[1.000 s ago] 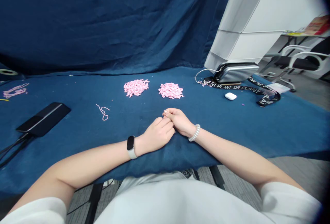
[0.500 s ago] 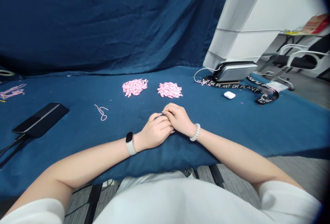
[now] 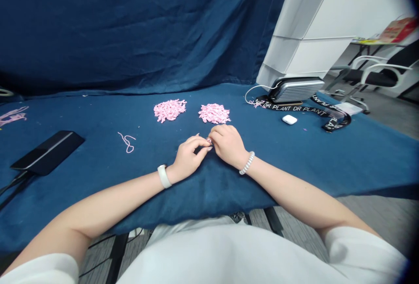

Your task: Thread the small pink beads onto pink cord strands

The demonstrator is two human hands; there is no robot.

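In the head view my left hand (image 3: 190,155) pinches a small pinkish piece (image 3: 209,141) between thumb and forefinger. The fingers cover most of it, so its exact kind does not show. My right hand (image 3: 228,145) has its fingers bent together at the same piece, its fingertips meeting the left ones; its thumb is hidden. Just beyond the hands lie two heaps of small pink knotted-looking bits, a left heap (image 3: 169,111) and a right heap (image 3: 214,113). A loose pink string (image 3: 127,143) lies curled to the left of my left hand.
A black flat device (image 3: 48,152) with cables lies at left, with pink strands (image 3: 13,116) behind it. At right are a silver ribbed case (image 3: 297,90), a black lettered strap (image 3: 288,108) and a white earbud case (image 3: 290,120). A blue curtain (image 3: 131,31) hangs behind.
My left hand has turned from palm-down over the right fingers to a thumb-and-forefinger pinch. Both hands have moved slightly away from me, and the small pinkish piece now shows between the fingertips.
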